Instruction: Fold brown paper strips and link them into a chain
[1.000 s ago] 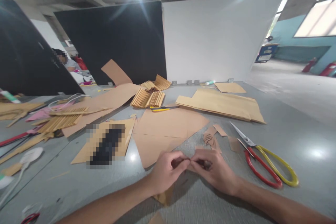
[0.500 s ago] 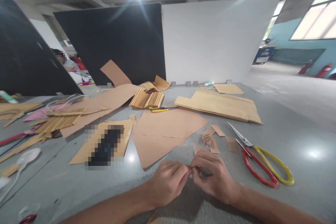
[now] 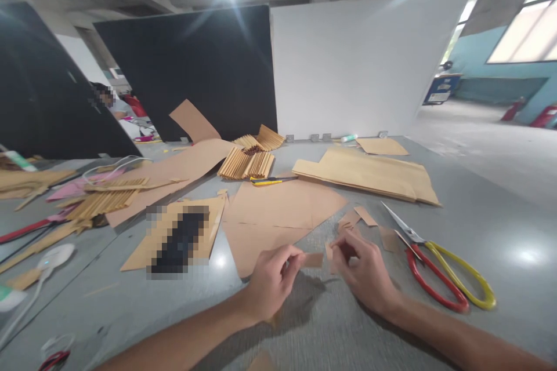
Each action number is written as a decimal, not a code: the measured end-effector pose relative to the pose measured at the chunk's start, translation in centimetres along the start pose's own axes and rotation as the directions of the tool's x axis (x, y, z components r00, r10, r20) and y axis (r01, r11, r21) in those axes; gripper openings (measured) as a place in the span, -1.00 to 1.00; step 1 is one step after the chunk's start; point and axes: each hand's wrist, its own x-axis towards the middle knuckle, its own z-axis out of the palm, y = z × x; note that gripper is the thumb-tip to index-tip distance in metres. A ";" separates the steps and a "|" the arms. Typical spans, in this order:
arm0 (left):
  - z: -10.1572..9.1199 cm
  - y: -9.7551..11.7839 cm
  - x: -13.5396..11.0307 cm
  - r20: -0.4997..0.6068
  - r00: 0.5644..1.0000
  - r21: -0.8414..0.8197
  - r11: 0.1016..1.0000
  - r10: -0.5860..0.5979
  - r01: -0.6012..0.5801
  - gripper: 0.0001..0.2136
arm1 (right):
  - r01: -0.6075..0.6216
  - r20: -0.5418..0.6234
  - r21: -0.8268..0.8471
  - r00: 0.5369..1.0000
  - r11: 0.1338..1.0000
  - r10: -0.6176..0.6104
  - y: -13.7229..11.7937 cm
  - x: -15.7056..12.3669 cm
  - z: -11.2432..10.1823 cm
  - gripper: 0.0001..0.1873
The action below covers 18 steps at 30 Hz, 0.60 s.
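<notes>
My left hand (image 3: pixel 270 281) pinches a small brown paper piece (image 3: pixel 312 259) between thumb and fingers, low over the grey table (image 3: pixel 478 232). My right hand (image 3: pixel 363 269) is a short way to its right, fingers curled around another small brown paper bit (image 3: pixel 329 252). The two hands are slightly apart. Just beyond them lie a large sheet of brown paper (image 3: pixel 278 214) and several small brown scraps (image 3: pixel 359 217).
Scissors (image 3: pixel 435 261) with red and yellow handles lie right of my right hand. Folded paper fans (image 3: pixel 248 159), a yellow utility knife (image 3: pixel 270 180) and stacked brown sheets (image 3: pixel 369 174) lie further back. Black and white boards (image 3: pixel 361 64) stand behind. Another person sits far left.
My hands were pressed together at their fingertips; now they have drawn apart, and each holds a small paper piece. The view has lifted slightly.
</notes>
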 end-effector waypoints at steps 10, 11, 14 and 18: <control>0.7 0.6 0.1 0.228 0.949 0.244 0.930 0.219 -0.274 -0.85 | 0.446 0.408 -0.150 0.841 0.882 -0.356 -0.4 -1.3 0.6 -0.70; 0.9 0.7 0.0 0.216 0.950 0.296 0.912 0.227 -0.285 -0.87 | 0.479 0.417 -0.164 0.826 0.862 -0.379 -0.3 -1.3 0.7 -0.69; 1.3 0.9 -0.1 0.161 0.960 0.344 0.898 0.230 -0.273 -0.86 | 0.554 0.400 -0.199 0.799 0.809 -0.449 -0.3 -1.6 0.8 -0.68; 1.9 1.4 -0.2 0.104 0.973 0.289 0.930 0.205 -0.227 -0.86 | 0.568 0.309 -0.228 0.812 0.791 -0.495 -0.5 -1.9 0.7 -0.69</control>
